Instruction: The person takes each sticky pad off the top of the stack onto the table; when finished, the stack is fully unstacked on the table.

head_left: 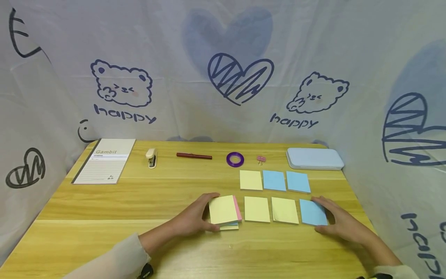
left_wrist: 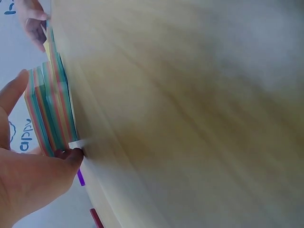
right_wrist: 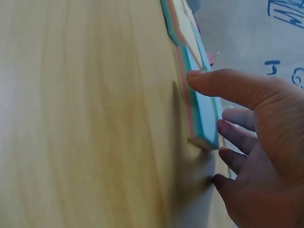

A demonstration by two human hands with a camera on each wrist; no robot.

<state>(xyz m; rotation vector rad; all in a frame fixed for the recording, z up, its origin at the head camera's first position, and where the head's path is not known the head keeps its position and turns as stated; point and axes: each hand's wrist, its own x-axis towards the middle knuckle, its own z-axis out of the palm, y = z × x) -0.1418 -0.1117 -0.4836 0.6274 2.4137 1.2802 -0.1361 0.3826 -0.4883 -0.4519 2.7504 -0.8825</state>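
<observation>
At the left end of the near row, my left hand [head_left: 191, 217] grips a stack of sticky note pads [head_left: 223, 210], thumb at the near edge and fingers at the far edge. Yellow is on top, with pink, blue and yellow edges showing slightly offset below. The left wrist view shows the stack's striped sides [left_wrist: 52, 111]. My right hand [head_left: 343, 224] holds a blue sticky note pad [head_left: 312, 212] at the row's right end, between thumb and fingers. Between the hands lie two yellow pads, one left [head_left: 256, 209] and one right [head_left: 285, 210].
Behind is a row with a yellow pad [head_left: 251, 180] and two blue pads [head_left: 274, 180]. Farther back lie a notebook [head_left: 104, 162], stapler [head_left: 151, 158], dark red pen [head_left: 194, 155], purple tape roll [head_left: 228, 159], pink binder clip [head_left: 261, 159] and light blue case [head_left: 315, 158]. Printed cloth [head_left: 184, 112] surrounds the table.
</observation>
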